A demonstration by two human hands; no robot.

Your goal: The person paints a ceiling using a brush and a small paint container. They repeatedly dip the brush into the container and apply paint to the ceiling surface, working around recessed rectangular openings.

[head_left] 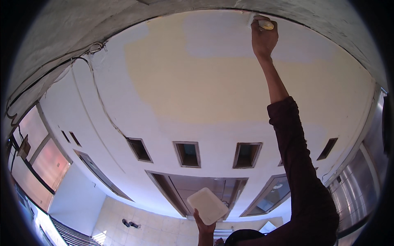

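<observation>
Head | right hand (264, 42) grips yellow-ended tool (266, 25), raised to meet high wall (197, 90) | left hand (204, 226) holds pale tray (208, 206) low, presumably clear of it

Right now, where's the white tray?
Head view, bottom centre: the white tray is in the left hand, overlapping the door in the picture.

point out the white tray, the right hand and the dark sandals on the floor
White tray (208, 203): head view, middle of its broad face
Right hand (264, 42): head view, middle of the hand, above the wrist
Dark sandals (134, 225): head view, on the right one of the pair
</observation>
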